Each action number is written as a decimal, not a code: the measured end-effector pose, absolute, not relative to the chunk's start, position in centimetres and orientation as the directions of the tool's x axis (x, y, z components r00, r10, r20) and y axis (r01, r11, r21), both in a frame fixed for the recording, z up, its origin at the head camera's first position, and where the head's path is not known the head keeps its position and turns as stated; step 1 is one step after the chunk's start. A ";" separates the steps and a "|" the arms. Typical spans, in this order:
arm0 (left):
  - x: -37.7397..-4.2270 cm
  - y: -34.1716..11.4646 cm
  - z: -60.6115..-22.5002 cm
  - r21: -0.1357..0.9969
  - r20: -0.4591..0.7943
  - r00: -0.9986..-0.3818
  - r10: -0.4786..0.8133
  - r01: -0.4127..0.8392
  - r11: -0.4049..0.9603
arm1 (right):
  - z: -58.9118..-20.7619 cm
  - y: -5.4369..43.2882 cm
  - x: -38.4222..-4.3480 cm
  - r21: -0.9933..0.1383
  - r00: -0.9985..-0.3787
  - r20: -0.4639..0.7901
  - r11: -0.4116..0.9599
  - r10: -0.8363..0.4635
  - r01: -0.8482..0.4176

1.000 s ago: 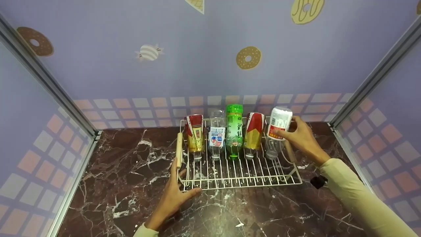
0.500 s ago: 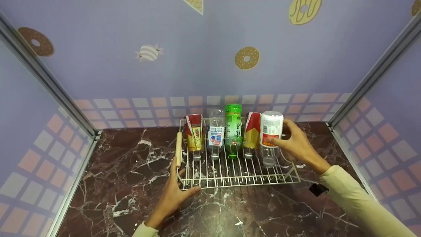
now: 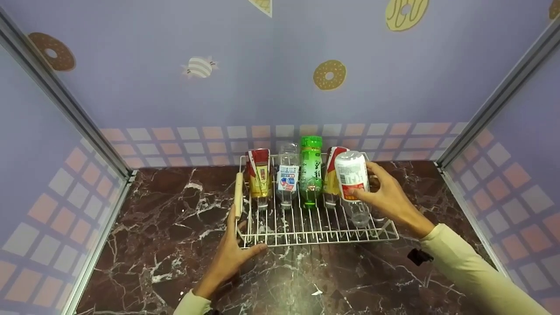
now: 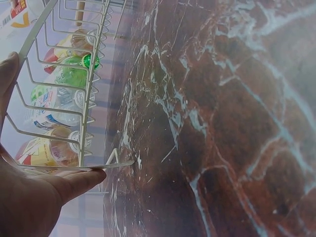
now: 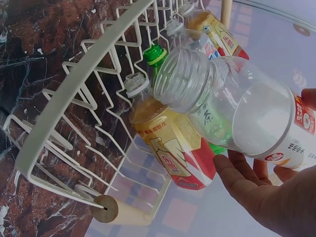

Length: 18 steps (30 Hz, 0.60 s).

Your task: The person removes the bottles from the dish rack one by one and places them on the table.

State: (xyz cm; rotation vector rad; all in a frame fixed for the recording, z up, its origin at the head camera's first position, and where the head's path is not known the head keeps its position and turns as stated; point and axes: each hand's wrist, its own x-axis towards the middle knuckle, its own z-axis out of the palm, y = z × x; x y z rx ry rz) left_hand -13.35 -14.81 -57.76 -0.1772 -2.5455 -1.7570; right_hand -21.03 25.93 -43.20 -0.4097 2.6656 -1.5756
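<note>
My right hand (image 3: pixel 388 193) grips a clear plastic bottle (image 3: pixel 352 176) with a white and red label, held mouth-down over the right part of the white wire rack (image 3: pixel 306 238). In the right wrist view its bare threaded neck (image 5: pixel 182 79) points at the rack, in front of a red and yellow bottle (image 5: pixel 173 143). My left hand (image 3: pixel 232 253) spans the rack's front left corner. Its thumb lies along the front rim and a straight finger along the left side, below the wooden handle (image 3: pixel 238 194).
In the rack, neck-down, lean another red and yellow bottle (image 3: pixel 260 175), a clear bottle with a white-blue label (image 3: pixel 287 177) and a green bottle (image 3: pixel 311 168). Purple walls (image 3: pixel 262 96) enclose the dark marbled counter (image 3: pixel 166 245) at the back and both sides.
My right hand has moved the clear bottle left and toward me, so it now partly covers the right-hand red and yellow bottle. The left hand stays at the rack's corner.
</note>
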 end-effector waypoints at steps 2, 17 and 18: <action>-13.2 -14.8 -57.7 0.930 0.092 -0.993 0.072 0.111 0.349 | -43.3 25.9 -20.9 -0.864 -0.965 0.114 0.457 -0.237 -0.214; -13.1 -14.8 -57.4 0.924 0.095 -0.992 0.079 0.118 0.363 | -42.9 25.6 -20.0 -0.895 -0.968 0.080 0.410 -0.240 -0.175; -13.0 -14.9 -57.4 0.920 0.104 -0.991 0.082 0.127 0.371 | -43.0 25.6 -19.9 -0.900 -0.966 0.078 0.400 -0.245 -0.174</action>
